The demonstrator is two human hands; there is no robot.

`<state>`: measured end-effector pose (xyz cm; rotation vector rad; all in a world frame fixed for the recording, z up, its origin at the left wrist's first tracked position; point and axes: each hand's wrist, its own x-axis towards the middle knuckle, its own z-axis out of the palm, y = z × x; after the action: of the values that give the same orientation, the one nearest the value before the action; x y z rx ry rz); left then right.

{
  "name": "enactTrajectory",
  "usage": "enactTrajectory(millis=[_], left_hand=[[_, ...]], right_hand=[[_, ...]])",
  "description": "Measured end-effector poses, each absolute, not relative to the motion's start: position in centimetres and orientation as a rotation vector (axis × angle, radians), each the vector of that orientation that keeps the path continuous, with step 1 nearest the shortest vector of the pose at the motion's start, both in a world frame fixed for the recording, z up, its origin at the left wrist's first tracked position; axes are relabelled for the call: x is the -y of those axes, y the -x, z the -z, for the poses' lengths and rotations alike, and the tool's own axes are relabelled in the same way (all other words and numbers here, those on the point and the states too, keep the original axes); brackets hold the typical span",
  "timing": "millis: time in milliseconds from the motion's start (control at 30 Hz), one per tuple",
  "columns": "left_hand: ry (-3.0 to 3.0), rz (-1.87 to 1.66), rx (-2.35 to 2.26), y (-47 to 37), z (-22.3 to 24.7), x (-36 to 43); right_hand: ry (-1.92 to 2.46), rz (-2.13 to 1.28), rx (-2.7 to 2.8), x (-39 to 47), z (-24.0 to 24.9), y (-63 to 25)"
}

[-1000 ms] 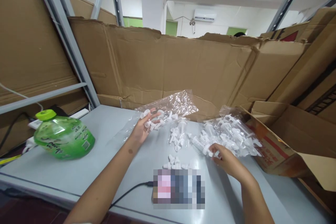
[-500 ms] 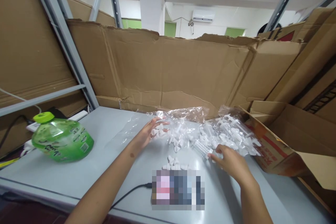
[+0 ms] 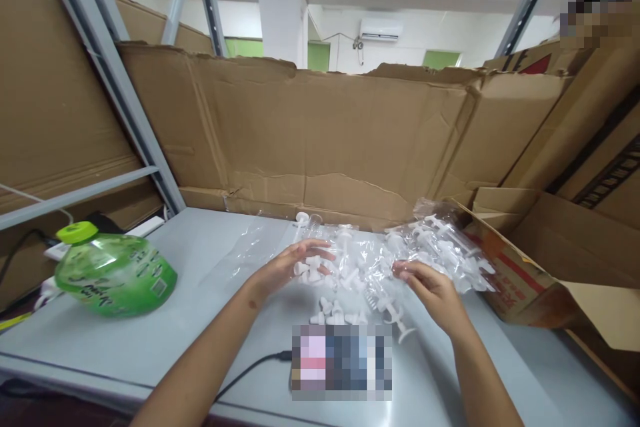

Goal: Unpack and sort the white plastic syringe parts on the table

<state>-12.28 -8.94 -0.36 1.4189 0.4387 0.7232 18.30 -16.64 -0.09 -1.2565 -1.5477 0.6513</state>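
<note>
Tall sheets of flattened cardboard (image 3: 325, 133) standing as a wall along the back, grey metal shelf posts (image 3: 107, 73) slanting up at the left. Below, a grey table (image 3: 150, 340), bare across most of its left half. At the right edge, an open cardboard box (image 3: 530, 280) lying on its side, mouth toward the middle. On the left, a green plastic bottle (image 3: 113, 273) with a lime cap, lying tipped over, well apart from the hands. Near the front edge, a blurred flat object (image 3: 340, 360) with a black cable (image 3: 250, 367) running off to its left. In the middle, a crumpled clear plastic bag (image 3: 440, 243) spilling small white plastic plunger parts (image 3: 350, 260) over the table. Left hand (image 3: 287, 267) palm down, fingers spread and loose, resting on the parts, gripping nothing clearly. Right hand (image 3: 433, 290) just beside the bag's mouth, fingers bent toward the parts; cannot tell whether pinching one. Loose white pieces (image 3: 333, 312) between the hands and the blurred object.
</note>
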Motion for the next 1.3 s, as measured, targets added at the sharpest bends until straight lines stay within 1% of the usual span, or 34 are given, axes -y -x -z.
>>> enactTrajectory(millis=[167, 333, 400, 500, 633, 767, 867, 1100, 1300], left_hand=[[-1.42, -0.719, -0.436, 12.3, 0.0, 9.1], [-1.285, -0.639, -0.49, 12.5, -0.7, 9.5], [-1.214, -0.605, -0.448, 12.5, -0.9, 9.7], [-1.059, -0.626, -0.308, 12.4, -1.2, 10.0], [-0.913, -0.787, -0.192, 11.5, -1.3, 10.4], [-0.907, -0.917, -0.165, 10.3, -0.6, 10.6], [-0.94, -0.999, -0.235, 9.3, 0.3, 10.8], [-0.779, -0.935, -0.31, 7.7, 0.6, 11.4], [-0.689, -0.947, -0.35, 6.9, 0.8, 12.0]], right_hand=[[1.195, -1.039, 1.755, 17.3, -0.9, -17.6], [1.078, -1.426, 1.655, 17.5, -0.7, -17.0], [1.061, -1.521, 1.602, 17.4, -0.5, -16.8], [1.018, -1.59, 1.456, 17.2, -0.2, -16.9], [0.886, -1.651, 1.206, 16.8, 0.2, -17.2], [0.789, -1.699, 1.095, 16.3, 0.7, -16.9], [0.786, -1.731, 1.03, 16.0, 1.2, -16.5], [0.773, -1.832, 0.995, 15.8, 1.7, -15.4], [0.78, -1.78, 0.952, 15.9, 2.0, -14.7]])
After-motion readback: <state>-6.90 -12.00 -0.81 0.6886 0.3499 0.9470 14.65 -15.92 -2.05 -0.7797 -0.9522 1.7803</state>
